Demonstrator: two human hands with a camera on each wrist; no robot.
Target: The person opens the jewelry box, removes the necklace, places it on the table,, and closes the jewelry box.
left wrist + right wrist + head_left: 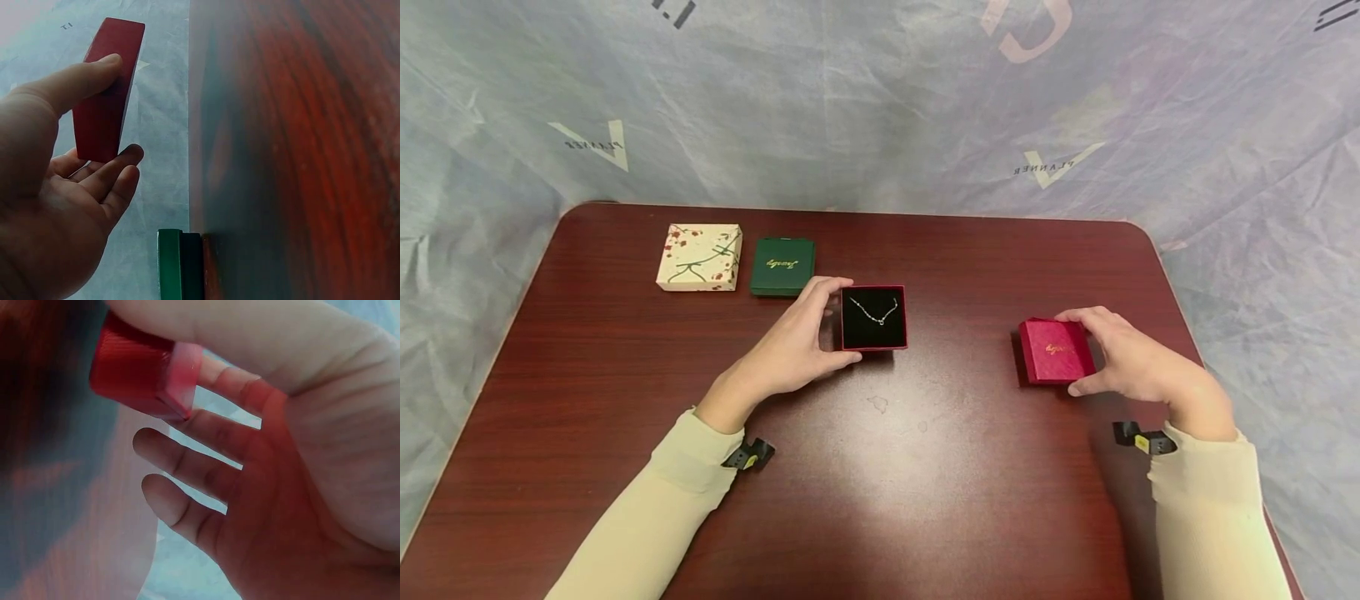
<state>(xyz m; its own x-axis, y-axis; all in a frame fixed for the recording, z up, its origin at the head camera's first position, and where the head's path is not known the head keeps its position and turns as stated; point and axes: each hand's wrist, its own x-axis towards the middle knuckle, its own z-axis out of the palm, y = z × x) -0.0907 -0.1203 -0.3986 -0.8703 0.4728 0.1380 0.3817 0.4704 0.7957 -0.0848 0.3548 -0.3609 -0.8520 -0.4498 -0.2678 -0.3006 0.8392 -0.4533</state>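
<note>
My left hand (797, 337) grips a small red jewelry box base (875, 349) by its left side, thumb at the near edge and fingers at the far edge. Its black lining faces up, and a thin silver chain with a tiny pendant (881, 321) lies across it. The left wrist view has the red box wall (112, 119) between thumb and fingers, raised off the table. Over on the right, my right hand (1131, 354) pinches the red box lid (1057, 350), gold lettering up. In the right wrist view, the lid (134, 359) is partly hidden behind the thumb.
A green box (782, 279) with gold script stands just beyond my left hand. To its left is a cream floral box (700, 258). The brown wooden table (925, 467) ends at a grey printed cloth (850, 108) hanging behind it.
</note>
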